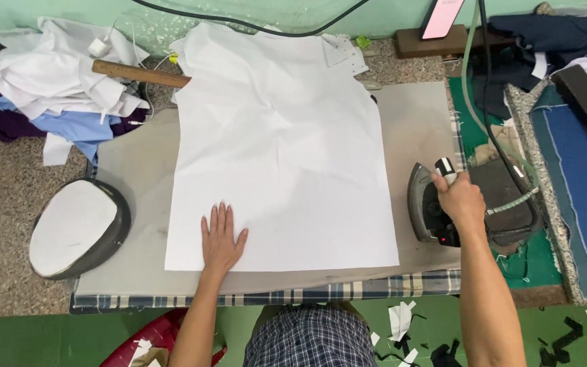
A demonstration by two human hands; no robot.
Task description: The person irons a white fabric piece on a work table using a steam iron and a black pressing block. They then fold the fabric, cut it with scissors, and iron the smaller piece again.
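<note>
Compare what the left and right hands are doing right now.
The left hand lies flat, fingers spread, on the white garment; the right hand is closed around the iron handle. The left hand is on the pressing board; the right is at its right edge. Both are bare.

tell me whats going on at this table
A person has a white garment spread flat on a padded pressing board. Their left hand lies flat on its lower edge, and their right hand grips the handle of an iron at the board's right edge, off the garment.
</note>
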